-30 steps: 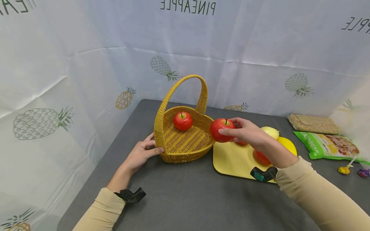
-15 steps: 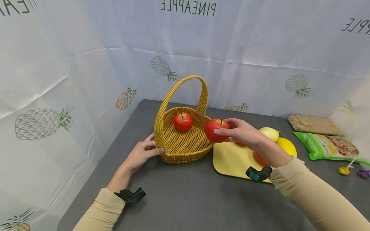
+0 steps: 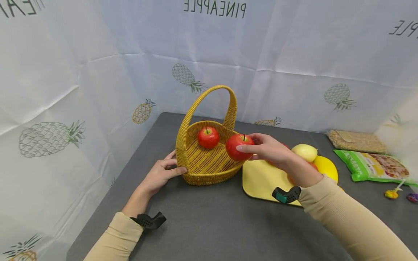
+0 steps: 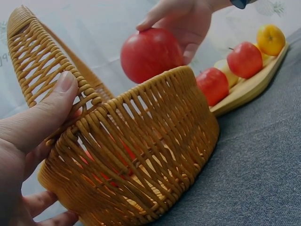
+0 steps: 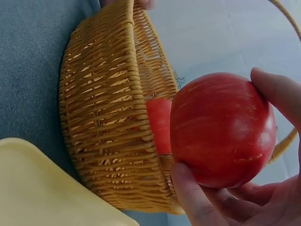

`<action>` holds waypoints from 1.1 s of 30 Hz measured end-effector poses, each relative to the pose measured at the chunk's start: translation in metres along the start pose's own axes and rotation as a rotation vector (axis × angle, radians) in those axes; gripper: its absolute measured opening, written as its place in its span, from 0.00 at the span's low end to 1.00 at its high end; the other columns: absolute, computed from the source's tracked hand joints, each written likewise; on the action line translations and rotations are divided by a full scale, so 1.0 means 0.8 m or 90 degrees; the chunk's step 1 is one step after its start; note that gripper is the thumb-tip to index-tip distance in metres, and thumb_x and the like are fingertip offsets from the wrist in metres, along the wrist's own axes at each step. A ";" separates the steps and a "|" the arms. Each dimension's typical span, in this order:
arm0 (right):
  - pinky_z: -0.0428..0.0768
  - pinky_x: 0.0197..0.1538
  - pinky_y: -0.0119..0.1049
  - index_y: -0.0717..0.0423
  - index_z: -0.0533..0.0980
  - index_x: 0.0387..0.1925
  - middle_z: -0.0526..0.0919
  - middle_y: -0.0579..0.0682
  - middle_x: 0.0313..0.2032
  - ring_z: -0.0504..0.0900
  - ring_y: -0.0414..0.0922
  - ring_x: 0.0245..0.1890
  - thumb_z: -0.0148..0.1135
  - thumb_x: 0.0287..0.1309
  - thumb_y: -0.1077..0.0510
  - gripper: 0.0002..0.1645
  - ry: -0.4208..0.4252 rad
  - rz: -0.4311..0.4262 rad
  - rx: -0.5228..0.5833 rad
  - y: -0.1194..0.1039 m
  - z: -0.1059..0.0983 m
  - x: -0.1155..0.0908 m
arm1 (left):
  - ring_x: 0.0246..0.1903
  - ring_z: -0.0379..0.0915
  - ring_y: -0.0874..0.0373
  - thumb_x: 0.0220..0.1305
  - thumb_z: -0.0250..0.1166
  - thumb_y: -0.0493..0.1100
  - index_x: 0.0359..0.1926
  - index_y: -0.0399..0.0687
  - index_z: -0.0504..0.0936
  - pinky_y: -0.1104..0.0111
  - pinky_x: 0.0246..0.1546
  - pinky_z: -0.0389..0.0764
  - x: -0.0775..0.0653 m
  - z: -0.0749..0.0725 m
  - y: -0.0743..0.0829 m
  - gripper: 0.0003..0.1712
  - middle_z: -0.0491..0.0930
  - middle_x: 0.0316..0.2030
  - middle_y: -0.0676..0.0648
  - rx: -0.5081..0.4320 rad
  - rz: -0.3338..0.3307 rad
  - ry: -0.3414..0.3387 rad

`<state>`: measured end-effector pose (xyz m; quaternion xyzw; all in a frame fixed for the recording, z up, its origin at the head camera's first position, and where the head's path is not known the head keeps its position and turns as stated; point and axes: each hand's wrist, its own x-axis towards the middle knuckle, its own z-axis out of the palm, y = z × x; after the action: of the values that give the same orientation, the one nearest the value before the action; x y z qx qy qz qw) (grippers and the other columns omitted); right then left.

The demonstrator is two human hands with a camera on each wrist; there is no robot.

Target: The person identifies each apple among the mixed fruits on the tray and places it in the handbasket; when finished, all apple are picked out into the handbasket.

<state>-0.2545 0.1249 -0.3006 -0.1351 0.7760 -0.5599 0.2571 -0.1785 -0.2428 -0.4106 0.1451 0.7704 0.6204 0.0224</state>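
A golden wicker basket [image 3: 209, 179] with a tall arched handle stands on the grey table, one red apple [image 3: 208, 138] inside it. My left hand [image 3: 160, 175] grips the basket's left side at the handle's base; in the left wrist view its thumb [image 4: 66, 87] presses the wicker. A second red apple [image 3: 236, 148] is pinched between the thumb and fingers of my right hand [image 3: 272, 150]. That apple is over the basket's right rim, and the right wrist view shows the held apple [image 5: 221, 132] close beside the rim.
Right of the basket lies a yellow tray [image 3: 261, 181] with several fruits, partly hidden by my right forearm. Farther right are a pale yellow fruit [image 3: 304, 152], a yellow fruit [image 3: 326, 168], a green food bag [image 3: 372, 166], a grain pack [image 3: 357, 141] and lollipops [image 3: 391, 194].
My right hand has moved left with the apple, from beside the basket to over its right rim. The left hand keeps its hold on the basket.
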 end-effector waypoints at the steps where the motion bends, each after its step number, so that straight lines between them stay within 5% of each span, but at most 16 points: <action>1: 0.75 0.63 0.56 0.65 0.60 0.72 0.70 0.63 0.64 0.76 0.56 0.61 0.70 0.65 0.49 0.44 -0.003 -0.002 0.004 0.000 0.001 0.001 | 0.79 0.37 0.50 0.69 0.70 0.42 0.54 0.41 0.88 0.39 0.70 0.55 0.000 0.000 0.001 0.16 0.53 0.79 0.46 0.002 -0.001 0.001; 13: 0.76 0.63 0.54 0.57 0.65 0.69 0.74 0.56 0.63 0.77 0.54 0.59 0.73 0.61 0.42 0.44 -0.003 0.005 -0.007 -0.011 0.012 0.027 | 0.79 0.38 0.51 0.69 0.71 0.43 0.55 0.40 0.87 0.40 0.72 0.52 0.000 0.000 0.000 0.17 0.54 0.78 0.45 -0.002 -0.011 0.005; 33: 0.75 0.63 0.55 0.59 0.63 0.72 0.71 0.58 0.64 0.76 0.54 0.57 0.72 0.62 0.43 0.46 -0.056 0.019 -0.011 -0.007 0.039 0.059 | 0.79 0.38 0.50 0.68 0.71 0.44 0.54 0.42 0.88 0.39 0.71 0.52 -0.001 0.001 0.005 0.17 0.54 0.79 0.45 -0.007 -0.013 0.004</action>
<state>-0.2773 0.0746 -0.3149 -0.1498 0.7705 -0.5430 0.2982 -0.1772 -0.2414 -0.4074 0.1352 0.7684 0.6250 0.0267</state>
